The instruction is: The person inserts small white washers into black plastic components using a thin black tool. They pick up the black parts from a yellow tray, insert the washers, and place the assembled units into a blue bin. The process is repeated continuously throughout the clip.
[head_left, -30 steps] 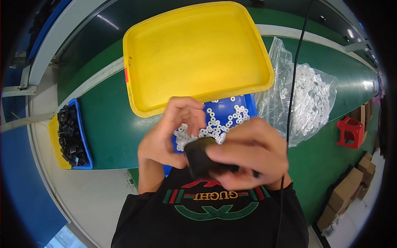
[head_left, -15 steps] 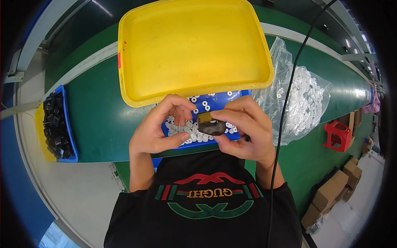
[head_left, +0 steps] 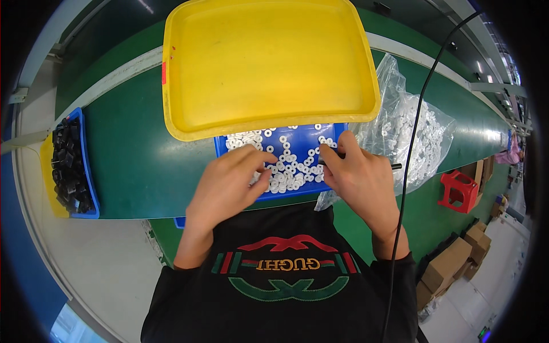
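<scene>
The blue tray (head_left: 297, 137) of small white rings (head_left: 289, 168) is set on the green counter (head_left: 131, 154), close to its near edge and directly in front of the person, with its far end tucked under the large yellow tray (head_left: 269, 63). The left hand (head_left: 229, 183) is laid over the near left part of the blue tray, palm down, and its fingers (head_left: 260, 171) are curled together onto the heap of rings; whether a ring is pinched between them cannot be told. The rings are thus found just ahead of and to the right of those fingertips, spread toward the tray's middle.

The right hand (head_left: 360, 180) is held at the near right corner of the same tray, closed around a thin dark rod-like tool (head_left: 343, 157). The tool's long axis is laid roughly along the counter's near edge, one end showing left of the hand toward the rings and the other end showing at the right. Both hands are about equally close to the heap, the left one being in contact with it.

A clear bag of white parts (head_left: 406, 131) is seen at the right, and a blue bin of black parts (head_left: 71, 166) at the counter's left edge.
</scene>
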Demonstrator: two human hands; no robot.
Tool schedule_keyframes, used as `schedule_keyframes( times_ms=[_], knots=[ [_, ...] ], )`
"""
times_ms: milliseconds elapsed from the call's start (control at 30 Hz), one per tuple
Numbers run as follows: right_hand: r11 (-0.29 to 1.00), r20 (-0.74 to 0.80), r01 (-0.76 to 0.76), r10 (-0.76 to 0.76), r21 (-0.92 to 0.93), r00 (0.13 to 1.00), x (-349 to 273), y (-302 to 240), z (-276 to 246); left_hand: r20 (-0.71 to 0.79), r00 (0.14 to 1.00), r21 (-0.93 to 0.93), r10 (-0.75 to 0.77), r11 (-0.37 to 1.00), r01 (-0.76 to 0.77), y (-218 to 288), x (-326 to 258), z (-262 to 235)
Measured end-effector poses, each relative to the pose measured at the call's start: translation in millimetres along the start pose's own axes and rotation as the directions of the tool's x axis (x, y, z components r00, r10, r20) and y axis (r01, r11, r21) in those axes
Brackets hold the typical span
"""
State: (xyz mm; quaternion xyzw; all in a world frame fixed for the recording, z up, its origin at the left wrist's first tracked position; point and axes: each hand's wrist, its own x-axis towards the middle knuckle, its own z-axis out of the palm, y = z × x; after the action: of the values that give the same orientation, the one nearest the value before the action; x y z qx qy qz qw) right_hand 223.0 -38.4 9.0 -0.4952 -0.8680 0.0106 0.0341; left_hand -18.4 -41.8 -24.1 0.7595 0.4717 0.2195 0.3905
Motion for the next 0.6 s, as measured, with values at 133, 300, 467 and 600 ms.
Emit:
schedule_keyframes(
  times_ms=[133, 300, 467, 600],
  knots=[
    [0.999, 0.026, -0.04, 0.041, -0.035, 0.999, -4, -1, 0, 0.066, 0.998, 0.042, -0.007, 0.999, 0.004, 0, -2, 11],
    [0.95, 0.047, -0.092, 0.081, 0.298, 0.996, -4, 0, -6, 0.139, 0.99, -0.074, -0.021, 0.997, 0.032, 2, 4, 3],
    [0.525, 0.037, -0.084, 0.099, 0.847, 0.994, -10, -17, 7, 0.187, 0.982, -0.445, 0.031, 0.894, 0.057, 7, 10, 8],
    [0.577, -0.17, -0.034, 0.295, 0.816, 0.94, -10, -14, 22, 0.113, 0.987, -0.459, -0.116, 0.875, 0.155, -8, 7, 20]
  ],
)
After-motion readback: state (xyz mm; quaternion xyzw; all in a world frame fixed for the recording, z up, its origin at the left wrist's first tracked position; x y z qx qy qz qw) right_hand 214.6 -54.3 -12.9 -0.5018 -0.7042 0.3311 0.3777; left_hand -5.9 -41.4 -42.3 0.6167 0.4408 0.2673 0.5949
